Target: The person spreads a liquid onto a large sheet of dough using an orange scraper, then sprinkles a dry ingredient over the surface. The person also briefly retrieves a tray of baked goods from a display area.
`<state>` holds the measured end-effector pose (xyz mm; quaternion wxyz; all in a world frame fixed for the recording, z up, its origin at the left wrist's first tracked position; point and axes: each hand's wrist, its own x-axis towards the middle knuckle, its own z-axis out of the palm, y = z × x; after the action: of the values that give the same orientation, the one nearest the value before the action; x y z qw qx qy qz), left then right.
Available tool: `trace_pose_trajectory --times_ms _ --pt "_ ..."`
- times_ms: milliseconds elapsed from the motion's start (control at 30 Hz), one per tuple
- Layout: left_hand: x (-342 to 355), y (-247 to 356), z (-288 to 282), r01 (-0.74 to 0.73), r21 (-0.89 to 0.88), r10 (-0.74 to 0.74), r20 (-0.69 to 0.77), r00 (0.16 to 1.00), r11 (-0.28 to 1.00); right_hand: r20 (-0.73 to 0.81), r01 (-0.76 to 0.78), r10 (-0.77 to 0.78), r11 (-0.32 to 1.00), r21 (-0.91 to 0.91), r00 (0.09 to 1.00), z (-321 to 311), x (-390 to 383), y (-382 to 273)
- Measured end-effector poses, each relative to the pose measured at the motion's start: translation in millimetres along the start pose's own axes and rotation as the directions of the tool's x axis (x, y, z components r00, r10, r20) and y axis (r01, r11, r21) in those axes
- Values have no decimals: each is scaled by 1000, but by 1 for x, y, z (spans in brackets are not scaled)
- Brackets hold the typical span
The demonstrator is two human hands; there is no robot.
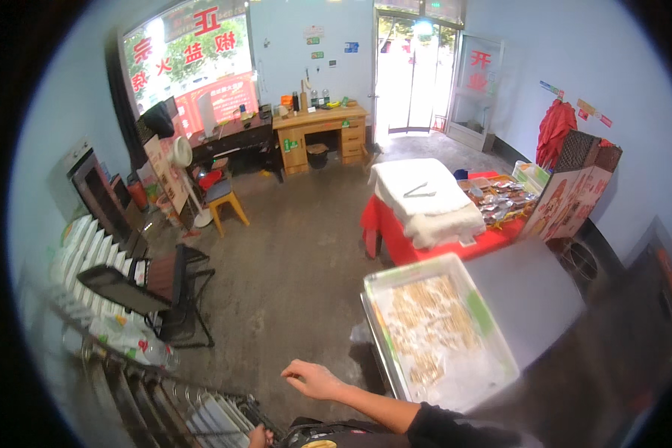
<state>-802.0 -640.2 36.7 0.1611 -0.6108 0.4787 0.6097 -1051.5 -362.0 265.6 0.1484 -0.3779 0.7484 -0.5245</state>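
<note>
My right hand reaches leftward from a black sleeve, in mid-air over the floor. Its fingers are loosely bent, and I see nothing in them. At the lower edge, partly cut off, my left hand is closed beside a rack of stacked trays; what it grips is hidden. Right of my right forearm stands a pale plastic bin with a green patch on its side. Many small tan pieces, dusted with white powder, lie inside; their kind is unclear.
A red-draped table bears a white cloth, tongs and shiny packets. A folding chair and stacked white boxes stand left. Farther off are a yellow-legged stool, wooden desk and open doorway.
</note>
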Motion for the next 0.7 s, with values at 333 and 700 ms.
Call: trace_pose_trajectory --times_ms 333,700 --pt "104 260 39 48 301 -54 11 999 952 -306 -440 414 898 -18 857 -113 147 164" --pt "193 756 345 -686 284 596 347 725 670 -610 -55 778 623 781 152 -356 241 312"
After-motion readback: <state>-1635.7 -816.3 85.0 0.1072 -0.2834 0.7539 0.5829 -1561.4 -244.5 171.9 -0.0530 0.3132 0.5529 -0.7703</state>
